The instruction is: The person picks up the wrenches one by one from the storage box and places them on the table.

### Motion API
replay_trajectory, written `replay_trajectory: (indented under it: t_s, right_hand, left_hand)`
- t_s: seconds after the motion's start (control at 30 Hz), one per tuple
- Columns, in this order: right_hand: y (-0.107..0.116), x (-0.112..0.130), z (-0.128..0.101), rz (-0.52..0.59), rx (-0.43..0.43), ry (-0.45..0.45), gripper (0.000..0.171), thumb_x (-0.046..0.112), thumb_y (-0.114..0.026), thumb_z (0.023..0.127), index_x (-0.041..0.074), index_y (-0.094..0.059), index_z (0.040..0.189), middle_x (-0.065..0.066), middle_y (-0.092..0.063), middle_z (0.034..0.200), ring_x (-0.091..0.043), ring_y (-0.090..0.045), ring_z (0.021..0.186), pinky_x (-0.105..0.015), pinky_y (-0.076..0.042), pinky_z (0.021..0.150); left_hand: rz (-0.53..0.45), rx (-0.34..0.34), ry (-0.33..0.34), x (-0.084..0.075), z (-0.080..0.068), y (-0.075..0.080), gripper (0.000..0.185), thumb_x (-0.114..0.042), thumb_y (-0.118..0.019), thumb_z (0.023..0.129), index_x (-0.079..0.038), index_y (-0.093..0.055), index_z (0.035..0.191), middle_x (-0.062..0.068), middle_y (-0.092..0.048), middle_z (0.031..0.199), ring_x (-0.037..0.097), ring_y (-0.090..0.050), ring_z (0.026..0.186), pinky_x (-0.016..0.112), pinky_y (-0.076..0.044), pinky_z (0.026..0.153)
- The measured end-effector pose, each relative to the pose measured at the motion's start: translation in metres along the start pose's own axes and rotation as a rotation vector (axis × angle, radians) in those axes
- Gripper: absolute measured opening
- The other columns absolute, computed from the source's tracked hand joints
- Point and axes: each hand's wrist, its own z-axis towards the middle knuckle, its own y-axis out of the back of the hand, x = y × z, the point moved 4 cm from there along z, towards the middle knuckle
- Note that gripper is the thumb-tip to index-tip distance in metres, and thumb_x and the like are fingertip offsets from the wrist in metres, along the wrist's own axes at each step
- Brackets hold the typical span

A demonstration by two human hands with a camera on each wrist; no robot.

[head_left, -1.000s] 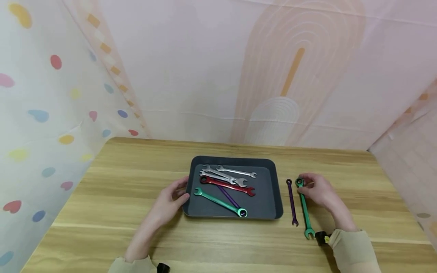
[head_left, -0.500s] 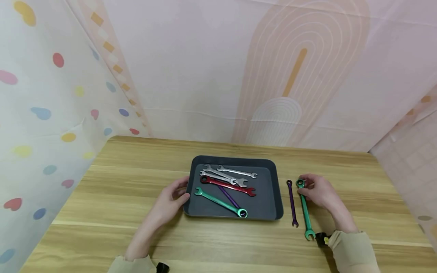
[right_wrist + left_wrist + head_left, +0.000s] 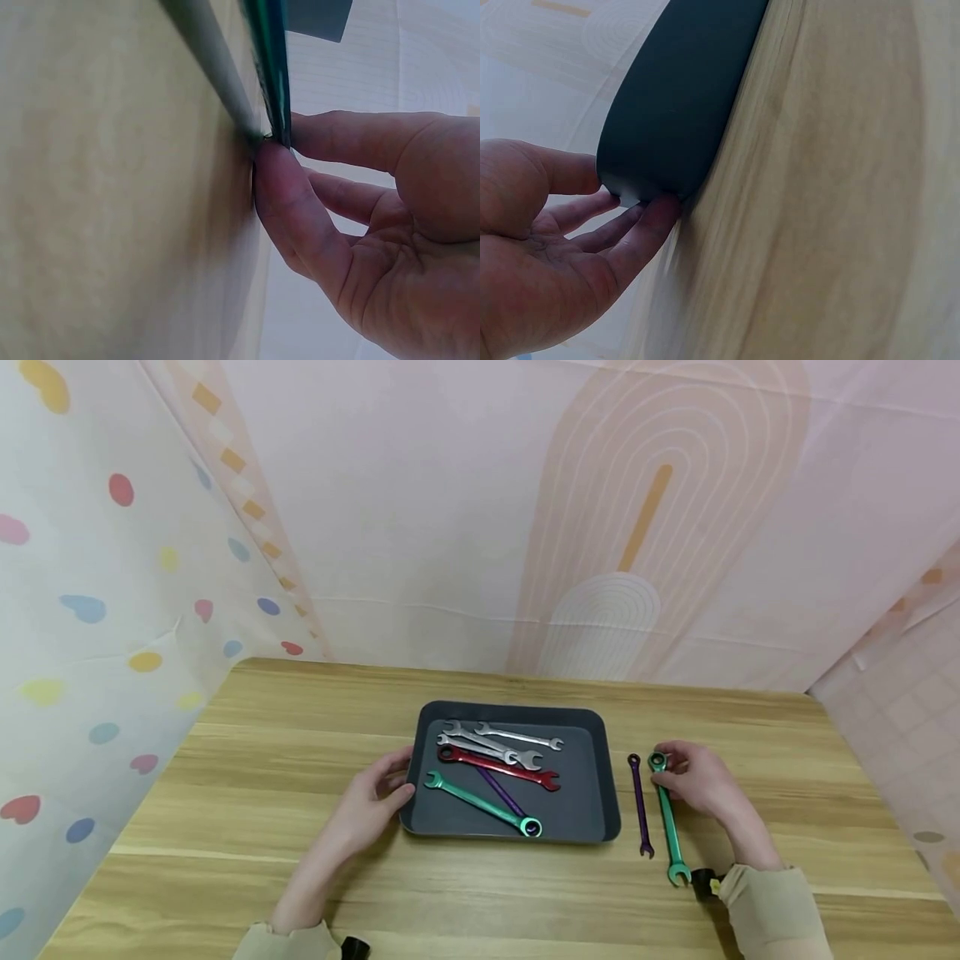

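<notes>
My left hand (image 3: 363,810) holds the left wall of a dark grey tray (image 3: 577,806). In the left wrist view its thumb is at the tray's rim and its other fingertips at the base. Inside the tray lie several silver wrenches (image 3: 522,737), a red wrench (image 3: 498,766), a purple wrench (image 3: 501,789) partly covered, and a green wrench (image 3: 474,800). Right of the tray, my right hand (image 3: 701,781) pinches the ring end of another green wrench (image 3: 669,827), its open end pointing toward me. Beside it lies a second purple wrench (image 3: 640,806), roughly parallel.
Everything rests on a wood-grain table (image 3: 247,760). A patterned cloth backdrop (image 3: 420,527) rises along the table's back edge and left side. Black wrist cameras stick out beside both sleeves.
Both hands, the tray and the wrenches stay where they were; only the head view shifts slightly.
</notes>
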Motion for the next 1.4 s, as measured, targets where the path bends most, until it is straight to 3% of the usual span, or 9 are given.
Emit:
replay_trajectory:
  t_s: [1.0,1.27,1.4]
  right_hand:
    - [-0.0004,0.0028,0.001,-0.053,-0.015,-0.014,0.05,0.006,-0.065,0.1,-0.013,-0.05,0.144,-0.03,-0.062,0.117,-0.023,-0.07,0.088,-0.032,-0.064,0.071]
    - [0.0007,0.0022,-0.0002,-0.048,-0.024,-0.015,0.052,0.01,-0.065,0.102,-0.013,-0.049,0.146,-0.034,-0.06,0.126,-0.024,-0.072,0.092,-0.032,-0.064,0.073]
    - [0.0073,0.0074,-0.0044,-0.015,-0.094,0.048,0.055,0.019,-0.063,0.105,-0.01,-0.048,0.149,-0.033,-0.058,0.135,-0.037,-0.069,0.109,-0.029,-0.061,0.077]
  left_hand:
    - [-0.008,0.015,-0.002,0.0004,0.0013,-0.0009,0.053,0.001,-0.056,0.104,0.005,-0.044,0.155,0.032,-0.056,0.151,0.044,-0.062,0.135,0.045,-0.054,0.113]
    - [-0.013,0.012,0.011,-0.0002,0.0009,-0.0006,0.053,0.0,-0.056,0.104,0.003,-0.044,0.156,0.03,-0.056,0.151,0.043,-0.062,0.136,0.04,-0.053,0.112]
    - [-0.014,0.015,0.014,0.0004,0.0008,0.0,0.054,0.0,-0.056,0.104,0.003,-0.043,0.156,0.03,-0.055,0.152,0.043,-0.061,0.137,0.042,-0.053,0.113]
